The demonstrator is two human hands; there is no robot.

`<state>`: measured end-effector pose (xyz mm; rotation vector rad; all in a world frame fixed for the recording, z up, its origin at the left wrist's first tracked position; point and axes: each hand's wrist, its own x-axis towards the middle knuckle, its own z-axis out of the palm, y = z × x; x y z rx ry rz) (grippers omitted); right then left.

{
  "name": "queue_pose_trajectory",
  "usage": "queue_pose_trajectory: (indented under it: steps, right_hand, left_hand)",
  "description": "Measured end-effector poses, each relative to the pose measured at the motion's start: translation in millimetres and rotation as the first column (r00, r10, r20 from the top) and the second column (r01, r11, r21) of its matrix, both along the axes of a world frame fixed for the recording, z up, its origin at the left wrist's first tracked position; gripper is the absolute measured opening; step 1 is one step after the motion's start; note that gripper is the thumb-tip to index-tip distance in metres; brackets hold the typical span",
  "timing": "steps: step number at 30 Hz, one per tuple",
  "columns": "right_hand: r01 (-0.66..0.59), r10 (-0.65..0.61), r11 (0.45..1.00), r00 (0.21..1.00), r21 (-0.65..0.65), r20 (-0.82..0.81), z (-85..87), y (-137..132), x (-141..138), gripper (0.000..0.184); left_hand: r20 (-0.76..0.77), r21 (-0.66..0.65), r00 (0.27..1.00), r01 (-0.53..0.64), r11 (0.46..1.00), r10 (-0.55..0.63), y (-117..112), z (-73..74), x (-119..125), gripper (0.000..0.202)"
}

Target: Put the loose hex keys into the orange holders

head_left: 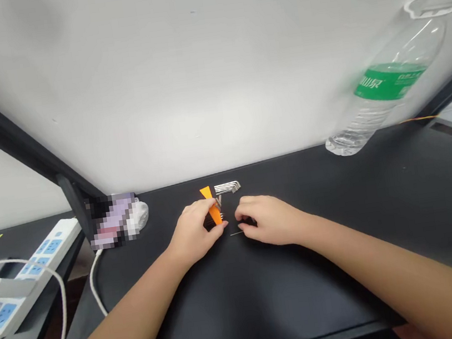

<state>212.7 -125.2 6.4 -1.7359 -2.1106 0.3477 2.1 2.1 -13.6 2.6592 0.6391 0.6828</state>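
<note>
L hand point(195, 231): prob. light, stiff orange holder point(215, 214) being pinched, edges best; thin rod point(236, 233) apparently being pinched in R hand point(270, 220).

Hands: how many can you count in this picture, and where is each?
2. The left hand holds the orange holder; the right hand is to its right, by a thin rod.
</note>
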Motion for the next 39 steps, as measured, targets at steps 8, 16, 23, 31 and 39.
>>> queue_pose_trajectory:
  steps: [8,16,23,31,39]
  right_hand:
    - [-0.037,0.069,0.992,0.96,-0.121,0.27,0.8,-8.2,-6.3,0.009]
    - [0.022,-0.022,1.0,0.999,0.003,0.046,7.4,-1.2,-1.5,0.013]
    - [-0.054,0.051,0.997,0.997,0.057,0.053,3.1,-1.1,-3.2,0.013]
    - [-0.126,0.174,0.968,0.961,0.219,-0.214,3.8,-0.8,4.1,0.02]
    - [-0.037,0.038,0.999,0.666,0.017,-0.745,-5.3,5.4,-7.8,0.014]
  left_hand:
    - [-0.004,-0.002,1.0,0.008,1.0,-0.008,3.1,-2.8,-1.3,0.05]
    - [-0.02,0.006,1.0,0.005,1.0,-0.005,2.1,-2.6,-1.6,0.054]
    - [0.002,0.024,1.0,0.011,1.0,-0.011,3.2,-3.0,-1.9,0.053]
    - [0.008,0.007,1.0,0.028,1.0,-0.028,2.7,-0.9,-3.1,0.052]
    - [0.113,-0.175,0.989,0.115,0.978,-0.096,-4.7,2.9,-2.1,0.053]
